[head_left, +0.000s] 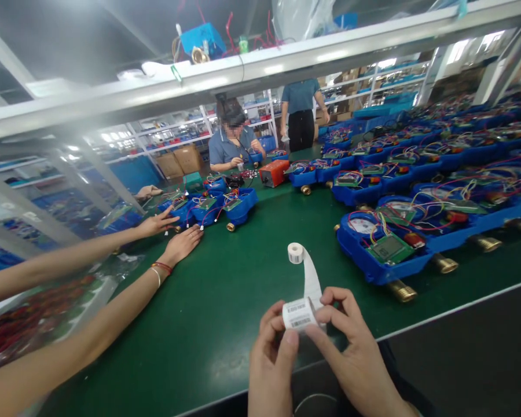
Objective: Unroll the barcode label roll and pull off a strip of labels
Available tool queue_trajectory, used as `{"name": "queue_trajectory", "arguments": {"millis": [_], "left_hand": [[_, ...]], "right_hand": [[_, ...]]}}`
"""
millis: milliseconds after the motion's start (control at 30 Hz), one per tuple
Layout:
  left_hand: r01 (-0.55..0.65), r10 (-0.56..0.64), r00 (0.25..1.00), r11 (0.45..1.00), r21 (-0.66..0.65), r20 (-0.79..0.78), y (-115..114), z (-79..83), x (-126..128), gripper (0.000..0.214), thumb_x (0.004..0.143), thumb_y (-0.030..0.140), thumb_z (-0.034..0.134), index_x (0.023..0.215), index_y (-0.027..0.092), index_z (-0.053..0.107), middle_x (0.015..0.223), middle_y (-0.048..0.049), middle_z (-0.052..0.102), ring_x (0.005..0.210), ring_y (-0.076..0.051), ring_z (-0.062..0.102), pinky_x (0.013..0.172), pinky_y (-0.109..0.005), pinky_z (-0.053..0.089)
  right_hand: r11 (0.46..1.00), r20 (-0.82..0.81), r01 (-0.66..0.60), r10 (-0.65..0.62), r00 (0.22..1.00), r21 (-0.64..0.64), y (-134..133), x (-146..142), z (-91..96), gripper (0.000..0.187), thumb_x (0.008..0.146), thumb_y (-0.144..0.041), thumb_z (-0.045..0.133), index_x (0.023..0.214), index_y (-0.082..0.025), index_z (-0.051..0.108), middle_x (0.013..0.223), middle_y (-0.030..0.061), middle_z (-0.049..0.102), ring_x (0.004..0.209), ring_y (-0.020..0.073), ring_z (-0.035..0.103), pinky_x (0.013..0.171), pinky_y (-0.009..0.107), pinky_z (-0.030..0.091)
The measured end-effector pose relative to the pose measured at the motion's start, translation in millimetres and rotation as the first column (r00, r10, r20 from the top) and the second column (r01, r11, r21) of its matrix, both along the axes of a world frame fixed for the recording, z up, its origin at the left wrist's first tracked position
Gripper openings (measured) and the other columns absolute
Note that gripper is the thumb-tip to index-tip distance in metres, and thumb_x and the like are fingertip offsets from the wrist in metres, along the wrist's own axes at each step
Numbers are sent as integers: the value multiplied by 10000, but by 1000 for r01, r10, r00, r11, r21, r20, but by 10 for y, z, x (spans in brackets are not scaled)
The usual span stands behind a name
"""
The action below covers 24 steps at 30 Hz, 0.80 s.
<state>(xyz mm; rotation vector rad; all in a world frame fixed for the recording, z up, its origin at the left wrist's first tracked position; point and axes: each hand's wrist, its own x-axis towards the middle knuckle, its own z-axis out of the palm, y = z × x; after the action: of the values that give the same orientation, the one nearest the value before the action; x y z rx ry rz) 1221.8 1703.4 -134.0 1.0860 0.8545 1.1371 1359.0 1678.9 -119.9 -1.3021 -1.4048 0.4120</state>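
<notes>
The label roll sits just above the near edge of the green tabletop, held between the person's two hands. The left hand has its fingers curled behind the roll and its thumb at the lower front, which seems to steady it while leaving the printed face toward the wearer. The right hand closes its thumb and fingers narrowly on the roll's right side, where the white strip comes away, a grip that probably controls the strip's tension and alignment. That strip runs to a smaller roll standing upright on the tabletop, likely on edge so it can turn freely. The blue housings line the right side with their wired interiors facing up, perhaps for easy access, and a co-worker's hand rests beside other blue units at left.
</notes>
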Motion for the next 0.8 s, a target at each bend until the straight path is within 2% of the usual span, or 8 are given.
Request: {"name": "queue_trajectory", "arguments": {"millis": [100,167,267,433,500,567,633,800], "left_hand": [[-172,205,960,969,177,-191,-32,45,69,326,797,510,698,813,186,729,1281,-59,453,1263,-226,381,989,-192,356],[-135,139,988,989,54,-71,-35,47,120,324,778,512,720,864,201,740,1236,-68,501,1217,-232,438,979,-218,386],[99,-57,971,980,-174,231,-29,30,194,384,772,499,733,1063,249,711,1199,-86,560,1140,-250,516,986,-308,427],[-156,160,986,985,77,-56,-69,110,267,344,744,500,749,836,169,749,1248,-80,508,1211,-228,436,943,-175,398],[-63,70,994,995,-79,82,-84,147,269,347,716,480,780,888,180,752,1187,-80,560,1103,-206,508,909,-190,428],[138,-40,947,947,-289,318,-90,157,268,364,692,425,814,973,203,745,1091,-77,619,977,-176,558,835,-195,468],[211,-66,914,920,-330,399,-96,141,270,397,689,403,824,1025,213,734,1048,-80,638,966,-172,566,805,-179,477],[-39,65,982,989,-144,177,-148,-2,255,374,684,460,821,900,160,761,1299,-92,502,1107,-231,527,930,-201,453]], "right_hand": [[1000,-25,8,-8,1000,-2,-15,50,-38,140,918,-374,558,873,-247,595,1143,9,374,1080,136,450,902,230,372],[1000,45,-24,23,999,10,-40,74,-59,116,921,-364,540,932,-261,593,1229,15,349,1146,166,423,936,278,365],[998,170,17,-28,985,65,-71,105,-72,74,914,-305,535,925,-260,593,1281,24,339,1202,218,371,970,366,336],[999,173,12,-19,985,39,-99,200,-18,99,919,-317,524,950,-244,583,1303,54,326,1213,248,367,955,411,368],[998,222,-41,29,975,49,-112,244,23,94,911,-299,515,956,-239,573,1331,58,305,1263,268,314,987,448,343],[994,269,-69,44,962,84,-126,275,63,80,905,-269,502,924,-232,570,1347,58,296,1290,281,275,1002,476,322],[991,292,-62,25,956,116,-139,291,99,71,897,-240,500,884,-219,567,1351,61,297,1292,287,269,1002,483,324],[992,329,-85,49,943,95,-157,313,177,45,876,-233,524,892,-219,564,1365,61,295,1301,295,255,1005,496,338]]}}
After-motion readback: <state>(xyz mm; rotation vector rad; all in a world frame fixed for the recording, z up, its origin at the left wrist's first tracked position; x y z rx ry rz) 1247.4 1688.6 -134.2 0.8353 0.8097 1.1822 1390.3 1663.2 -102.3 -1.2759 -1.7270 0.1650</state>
